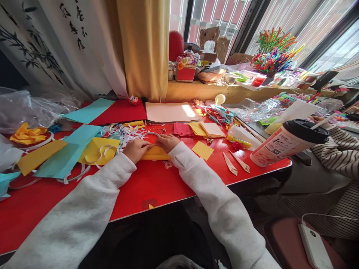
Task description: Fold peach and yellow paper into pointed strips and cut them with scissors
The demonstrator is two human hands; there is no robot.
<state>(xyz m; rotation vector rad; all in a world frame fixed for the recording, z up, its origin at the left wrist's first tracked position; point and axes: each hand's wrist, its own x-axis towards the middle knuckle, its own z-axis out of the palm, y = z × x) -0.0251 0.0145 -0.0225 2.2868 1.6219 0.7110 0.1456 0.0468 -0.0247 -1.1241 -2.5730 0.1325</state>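
Note:
On the red table, a strip of yellow paper (pixel 156 153) lies under both of my hands. My left hand (pixel 136 150) presses on its left part with the fingers together. At its upper right edge, my right hand (pixel 167 143) pinches the paper with bent fingers. Just behind the hands is a pale ring-shaped band (pixel 150 134), partly hidden by the fingers. White paper shreds (pixel 130 133) are heaped beyond my left hand. A yellow square (pixel 203 150) and two folded cream paper pieces (pixel 230 164) lie to the right.
Blue paper sheets (pixel 70 151) and yellow paper cover the left side. A large drink cup (pixel 276 147) with a straw stands at the table's right corner. A glue stick (pixel 238 142) lies nearby. At far right is another person's striped sleeve (pixel 336 149).

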